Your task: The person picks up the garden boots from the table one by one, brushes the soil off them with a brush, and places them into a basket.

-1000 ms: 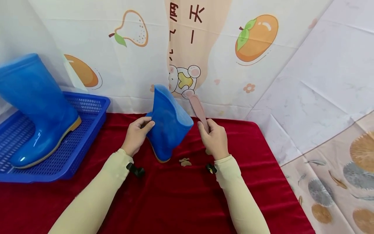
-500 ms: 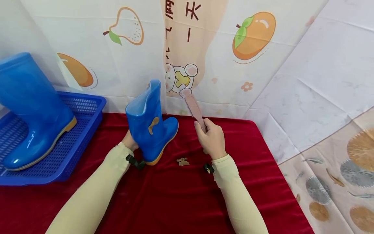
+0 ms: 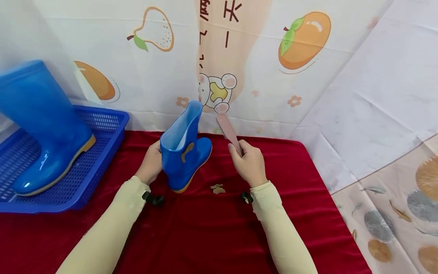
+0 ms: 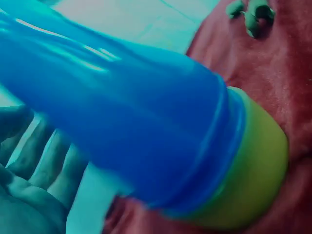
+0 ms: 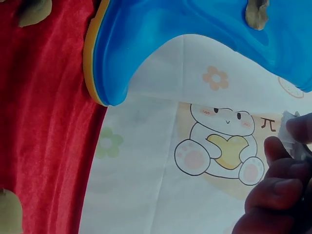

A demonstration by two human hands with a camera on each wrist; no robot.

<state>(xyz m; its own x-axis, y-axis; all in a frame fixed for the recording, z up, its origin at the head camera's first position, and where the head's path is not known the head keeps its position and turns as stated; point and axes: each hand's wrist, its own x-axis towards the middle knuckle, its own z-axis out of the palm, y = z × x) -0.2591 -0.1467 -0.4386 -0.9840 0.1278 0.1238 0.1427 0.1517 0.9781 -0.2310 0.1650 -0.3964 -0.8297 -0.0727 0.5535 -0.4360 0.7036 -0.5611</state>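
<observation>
A small blue rain boot (image 3: 181,167) with a yellowish sole is on the red cloth, its toe pointing right and away. A tan, mud-like patch (image 3: 187,152) clings to its shaft. My left hand (image 3: 150,164) is at the boot's left side. In the left wrist view its fingers (image 4: 39,161) look fairly straight and pass behind the shaft, tips hidden, with the palm off the boot. My right hand (image 3: 251,163) grips a flat pink brush (image 3: 226,127) by its handle, apart from the boot; short bristles show faintly along its edge.
Several tan scraps (image 3: 218,188) lie on the red cloth (image 3: 205,232) between my hands. A blue mesh basket (image 3: 119,125) stands on the left, holding a larger blue rain boot (image 3: 51,125). Behind the table hangs a printed white curtain (image 3: 253,68).
The small boot has been turned round, so its toe now points right and the tan patch shows. My left hand has left the rim for the shaft's side. The brush stays nearly still.
</observation>
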